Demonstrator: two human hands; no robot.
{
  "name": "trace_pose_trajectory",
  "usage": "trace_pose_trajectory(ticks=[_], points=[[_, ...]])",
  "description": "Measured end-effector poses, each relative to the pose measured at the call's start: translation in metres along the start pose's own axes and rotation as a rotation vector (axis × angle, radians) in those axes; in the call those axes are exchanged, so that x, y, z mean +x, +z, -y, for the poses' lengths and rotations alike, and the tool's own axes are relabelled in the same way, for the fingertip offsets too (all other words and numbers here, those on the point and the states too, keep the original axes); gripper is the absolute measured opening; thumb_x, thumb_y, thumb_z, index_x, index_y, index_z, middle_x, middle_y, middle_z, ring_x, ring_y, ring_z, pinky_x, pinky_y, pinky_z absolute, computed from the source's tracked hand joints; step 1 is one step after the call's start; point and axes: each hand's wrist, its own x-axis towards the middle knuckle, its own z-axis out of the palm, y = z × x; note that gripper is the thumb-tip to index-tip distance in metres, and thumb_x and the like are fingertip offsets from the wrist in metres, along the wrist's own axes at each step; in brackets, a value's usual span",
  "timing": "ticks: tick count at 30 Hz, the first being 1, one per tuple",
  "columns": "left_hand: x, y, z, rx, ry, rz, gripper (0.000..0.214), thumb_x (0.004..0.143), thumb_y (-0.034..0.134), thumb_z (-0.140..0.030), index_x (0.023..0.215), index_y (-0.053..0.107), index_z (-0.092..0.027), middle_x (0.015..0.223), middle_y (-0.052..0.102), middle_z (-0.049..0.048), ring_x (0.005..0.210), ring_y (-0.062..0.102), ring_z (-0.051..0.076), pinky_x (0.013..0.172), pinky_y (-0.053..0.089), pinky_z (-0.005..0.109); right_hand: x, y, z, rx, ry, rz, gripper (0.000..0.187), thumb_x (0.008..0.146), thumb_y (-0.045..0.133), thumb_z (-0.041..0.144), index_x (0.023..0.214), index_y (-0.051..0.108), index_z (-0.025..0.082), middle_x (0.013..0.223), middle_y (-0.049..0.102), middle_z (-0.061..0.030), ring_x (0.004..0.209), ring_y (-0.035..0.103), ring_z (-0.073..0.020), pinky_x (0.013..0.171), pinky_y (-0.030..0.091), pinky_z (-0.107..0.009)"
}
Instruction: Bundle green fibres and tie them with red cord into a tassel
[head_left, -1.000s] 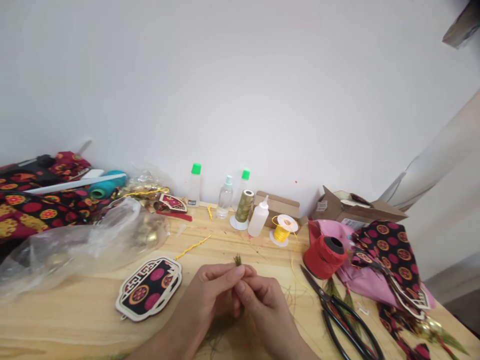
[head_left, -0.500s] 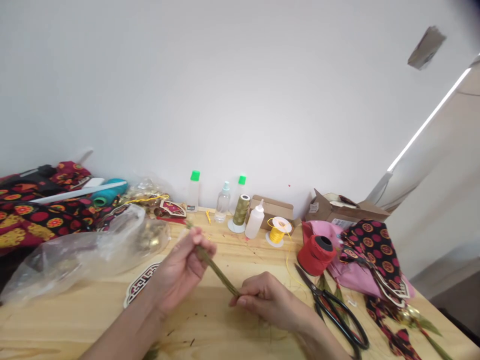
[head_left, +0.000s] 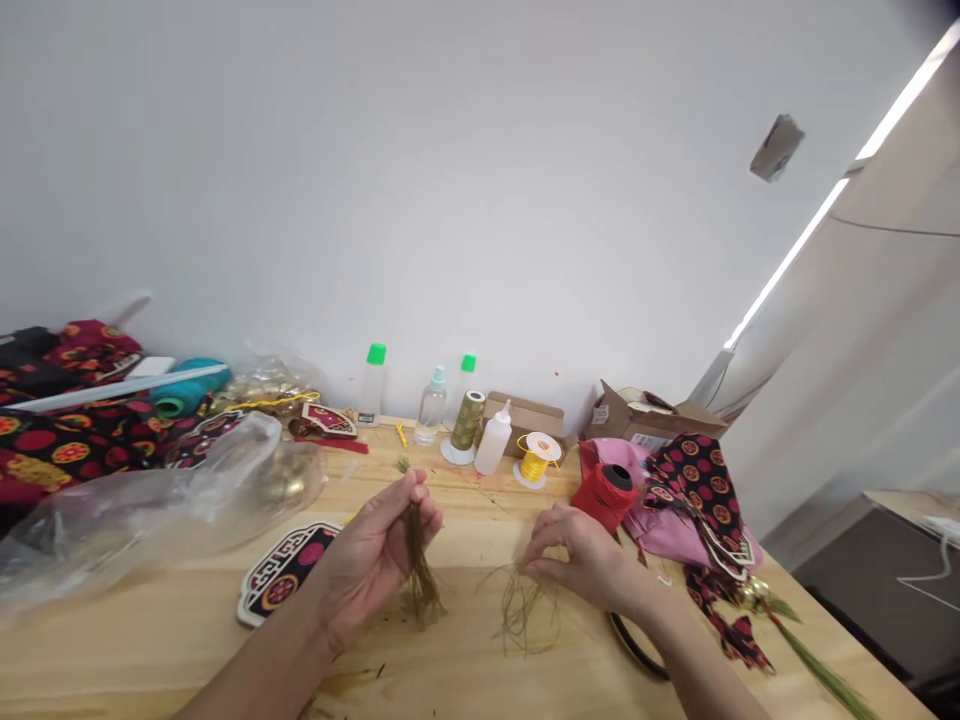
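Observation:
My left hand [head_left: 386, 545] is closed around a bundle of olive-green threads [head_left: 420, 580], a tassel whose loose ends hang below the fingers and whose top pokes out above the thumb. To the right, my right hand [head_left: 574, 555] is closed with fingertips at a tangle of loose green threads [head_left: 525, 610], which dangles just over or on the wooden table [head_left: 465, 685]. Under the right forearm lie the black scissors [head_left: 637, 645], partly covered. Beside the left wrist rests a patterned fabric piece with a white fretwork edge [head_left: 281, 580].
Behind stand a red thread cone [head_left: 606, 495], a yellow cord spool [head_left: 534, 465], a white squeeze bottle [head_left: 493, 445], an olive thread cone [head_left: 469, 420] and a clear bottle [head_left: 431, 410]. A plastic bag [head_left: 172, 500] lies left; a cardboard box [head_left: 652, 415] stands at back right.
My right hand has left the bundle's lower end and moved right, with loose threads at its fingertips. The bundle now hangs down from my left hand, its ends spread. The view has shifted right.

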Motion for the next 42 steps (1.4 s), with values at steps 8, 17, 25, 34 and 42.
trace_pose_trajectory(ticks=[8, 17, 25, 34, 42], points=[[-0.001, -0.006, 0.006, 0.173, -0.029, -0.036, 0.012, 0.074, 0.051, -0.007, 0.068, 0.06, -0.011, 0.051, 0.06, -0.0005, 0.045, 0.059, 0.008, 0.051, 0.054, 0.02, 0.039, 0.016, 0.035, -0.446, -0.069, 0.206, 0.008, 0.058, 0.061, 0.011, 0.06, 0.067, 0.015, 0.062, 0.065, -0.0077, 0.067, 0.054, -0.0201, 0.063, 0.036, -0.029], [0.005, -0.014, 0.015, 0.269, -0.073, 0.003, 0.002, 0.067, 0.061, -0.011, 0.067, 0.063, -0.01, 0.054, 0.06, 0.0, 0.049, 0.057, 0.007, 0.056, 0.051, 0.019, 0.03, 0.025, 0.014, -0.336, -0.053, 0.177, 0.016, 0.061, 0.048, 0.005, 0.061, 0.061, 0.014, 0.063, 0.063, -0.0045, 0.061, 0.053, -0.0137, 0.057, 0.037, -0.022], [0.003, -0.009, 0.027, 0.573, -0.04, -0.086, 0.018, 0.063, 0.065, -0.029, 0.061, 0.066, -0.012, 0.063, 0.066, 0.0045, 0.059, 0.058, 0.011, 0.062, 0.045, 0.019, 0.026, 0.035, 0.007, 0.485, 0.117, -0.121, 0.009, 0.068, 0.049, 0.014, 0.062, 0.055, 0.016, 0.063, 0.055, 0.0006, 0.061, 0.049, -0.0107, 0.058, 0.039, -0.022], [0.001, -0.006, 0.034, 0.765, 0.024, -0.057, 0.023, 0.064, 0.061, -0.035, 0.057, 0.065, -0.013, 0.052, 0.056, 0.0003, 0.051, 0.048, 0.011, 0.051, 0.036, 0.02, 0.032, 0.054, 0.026, 1.079, 0.373, -0.124, 0.024, 0.062, 0.062, 0.037, 0.058, 0.053, 0.014, 0.054, 0.056, 0.0017, 0.049, 0.048, -0.0082, 0.048, 0.035, -0.02], [0.001, -0.009, 0.036, 0.838, 0.02, -0.001, 0.028, 0.066, 0.058, -0.036, 0.054, 0.062, -0.012, 0.05, 0.049, -0.0013, 0.051, 0.041, 0.01, 0.051, 0.031, 0.02, 0.033, 0.053, 0.032, 1.17, 0.343, -0.119, 0.024, 0.063, 0.063, 0.034, 0.057, 0.055, 0.013, 0.053, 0.059, 0.0009, 0.049, 0.051, -0.0081, 0.049, 0.037, -0.019]])
